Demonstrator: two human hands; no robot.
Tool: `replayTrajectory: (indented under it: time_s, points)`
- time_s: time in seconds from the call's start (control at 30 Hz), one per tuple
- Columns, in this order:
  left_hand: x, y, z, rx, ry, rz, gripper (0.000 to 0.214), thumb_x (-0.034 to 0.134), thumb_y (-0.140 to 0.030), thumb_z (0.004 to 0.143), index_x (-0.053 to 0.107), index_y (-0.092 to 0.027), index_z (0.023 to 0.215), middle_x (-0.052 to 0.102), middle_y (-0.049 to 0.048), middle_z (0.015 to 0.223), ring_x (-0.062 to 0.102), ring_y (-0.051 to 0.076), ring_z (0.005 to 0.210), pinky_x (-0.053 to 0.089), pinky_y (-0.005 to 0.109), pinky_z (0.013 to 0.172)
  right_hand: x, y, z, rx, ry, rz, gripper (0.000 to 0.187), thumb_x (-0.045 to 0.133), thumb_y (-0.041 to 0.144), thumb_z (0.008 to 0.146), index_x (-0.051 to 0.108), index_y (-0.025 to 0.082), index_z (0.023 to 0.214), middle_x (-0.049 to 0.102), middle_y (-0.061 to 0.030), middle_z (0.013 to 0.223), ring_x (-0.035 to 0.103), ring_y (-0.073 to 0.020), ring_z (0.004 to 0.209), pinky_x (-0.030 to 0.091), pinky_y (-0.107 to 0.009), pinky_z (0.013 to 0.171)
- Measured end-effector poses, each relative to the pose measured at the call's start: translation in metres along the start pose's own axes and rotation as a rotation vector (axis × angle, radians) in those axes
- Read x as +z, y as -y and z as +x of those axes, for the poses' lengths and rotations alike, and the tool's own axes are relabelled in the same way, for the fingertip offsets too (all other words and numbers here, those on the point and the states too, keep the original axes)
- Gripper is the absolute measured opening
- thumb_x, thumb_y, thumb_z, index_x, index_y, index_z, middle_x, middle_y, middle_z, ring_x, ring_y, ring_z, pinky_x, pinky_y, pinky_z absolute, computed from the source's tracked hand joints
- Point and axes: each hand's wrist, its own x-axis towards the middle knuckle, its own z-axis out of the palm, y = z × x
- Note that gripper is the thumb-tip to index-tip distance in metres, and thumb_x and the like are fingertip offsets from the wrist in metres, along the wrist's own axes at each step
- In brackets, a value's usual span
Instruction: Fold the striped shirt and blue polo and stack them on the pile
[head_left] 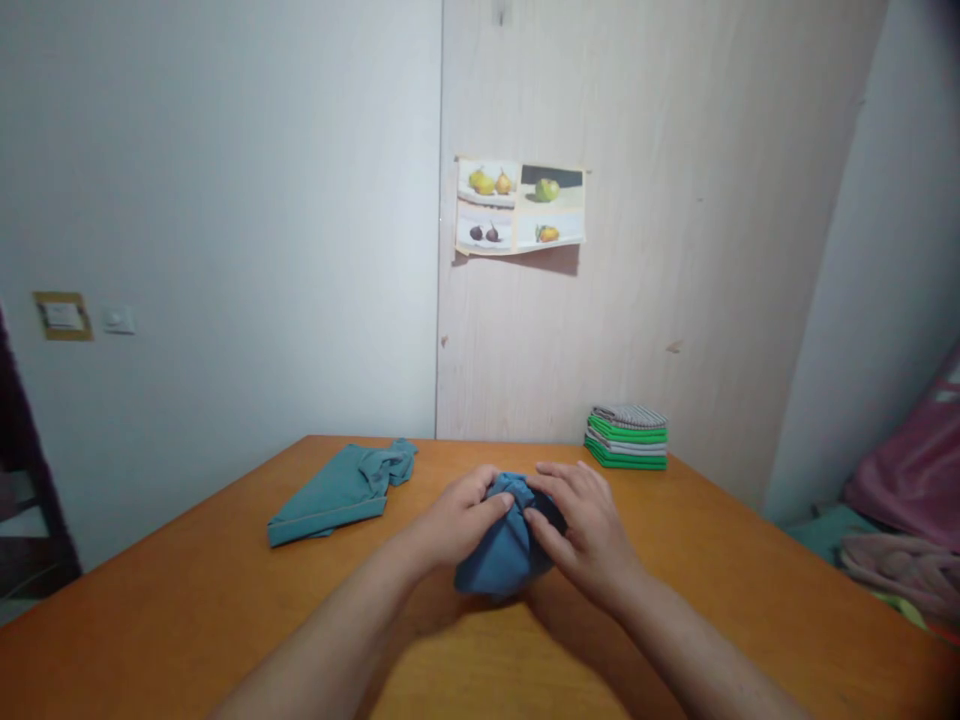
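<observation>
A bunched blue cloth is held just above the middle of the table, gathered at its top and hanging loose below. My left hand grips its gathered top from the left, thumb pressed on the fabric. From the right, my right hand has its thumb and fingertips closed on the same cloth; part of the fabric is hidden behind these fingers. Farther left lies a teal cloth, flat at its near end and crumpled at its far right end, apart from both hands.
A stack of folded green and grey striped cloths sits at the table's back right corner. The orange-brown table reaches back to the wall. Pink and other fabrics lie beyond its right edge. A fruit picture sheet hangs above.
</observation>
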Motion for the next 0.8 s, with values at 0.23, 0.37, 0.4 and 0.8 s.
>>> replayTrajectory:
  time_s: [0.23,0.37,0.4,0.8]
  points:
    - [0.000,-0.026,-0.006,-0.136,0.053,-0.274,0.023,0.062,-0.035,0.085,0.056,-0.017,0.097,0.059,0.0001,0.087,0.053,0.014,0.077,0.041,0.026,0.070,-0.028,0.019,0.013,-0.004,0.094,0.013,0.029,0.061,0.035,0.090,0.063,0.028,0.118,0.067,-0.0062,0.116,0.057,-0.0250,0.109,0.034,-0.045,0.102]
    - [0.002,-0.030,-0.008,-0.166,0.041,-0.336,0.026,0.063,-0.040,0.085,0.058,-0.016,0.095,0.058,-0.0008,0.084,0.052,0.013,0.075,0.041,0.025,0.070,-0.036,0.029,0.014,0.008,0.091,-0.024,0.020,0.060,0.032,0.090,0.065,0.027,0.108,0.068,-0.0057,0.106,0.057,-0.0241,0.102,0.036,-0.041,0.093]
    - [0.002,-0.031,-0.008,-0.168,0.035,-0.337,0.027,0.063,-0.041,0.086,0.058,-0.016,0.094,0.058,-0.0007,0.084,0.052,0.013,0.075,0.041,0.025,0.070,-0.037,0.030,0.014,0.008,0.086,-0.029,0.019,0.060,0.032,0.090,0.065,0.027,0.106,0.067,-0.0055,0.105,0.057,-0.0239,0.101,0.036,-0.040,0.092]
    - [0.007,-0.037,-0.015,-0.108,-0.022,-0.340,0.026,0.060,-0.042,0.088,0.062,-0.016,0.089,0.064,0.0021,0.087,0.056,0.017,0.082,0.042,0.029,0.078,-0.045,0.043,-0.003,-0.127,-0.003,-0.072,0.015,0.053,0.027,0.094,0.065,0.026,0.103,0.068,-0.0059,0.103,0.056,-0.0229,0.097,0.033,-0.041,0.092]
